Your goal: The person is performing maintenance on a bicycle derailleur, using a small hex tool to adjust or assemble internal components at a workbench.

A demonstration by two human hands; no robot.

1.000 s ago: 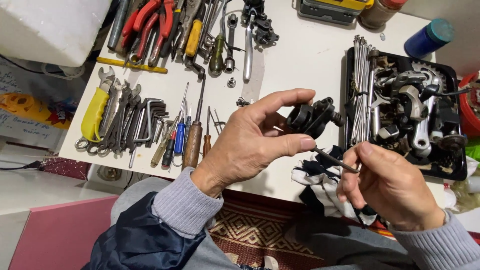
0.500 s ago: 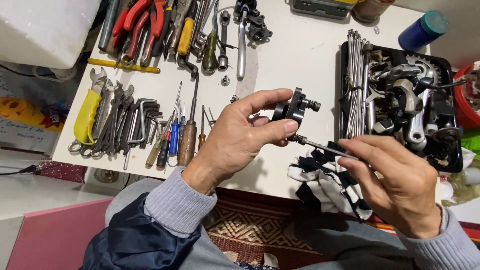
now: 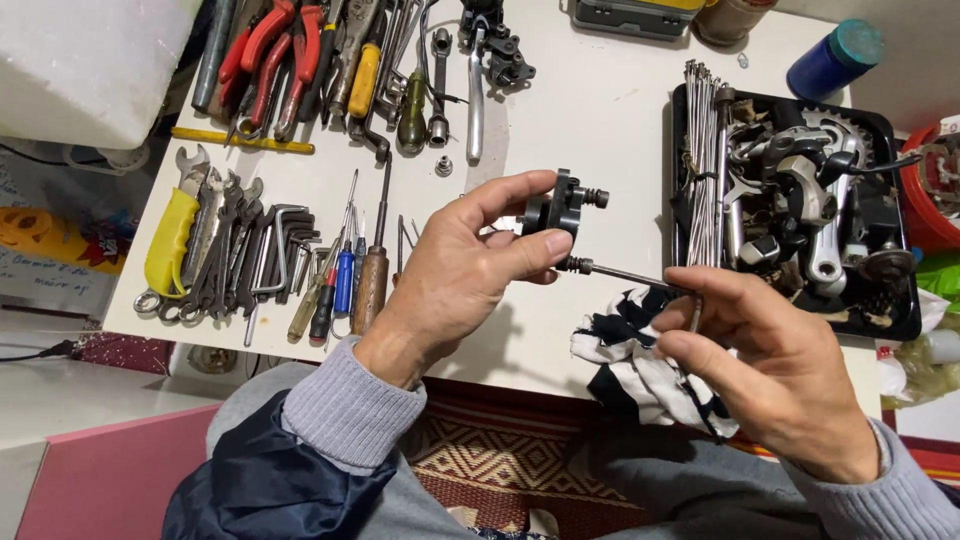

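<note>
My left hand [image 3: 460, 270] grips a small black metal part with bolts [image 3: 562, 208], held above the white table [image 3: 600, 130]. My right hand [image 3: 770, 360] pinches a thin L-shaped hex key [image 3: 640, 277]; its tip sits in a bolt on the underside of the black part. A black-and-white patterned cloth [image 3: 640, 360] lies under my right hand at the table's front edge.
Wrenches, hex keys and screwdrivers [image 3: 260, 265] lie at the left. Pliers with red and yellow handles [image 3: 300, 50] lie at the back. A black tray [image 3: 800, 190] of metal bicycle parts and spokes stands at the right, with a blue can [image 3: 835, 60] behind it.
Both hands have shifted slightly with the black part; the hex key's tip now sits in the part's lower bolt and my right hand has turned over the key.
</note>
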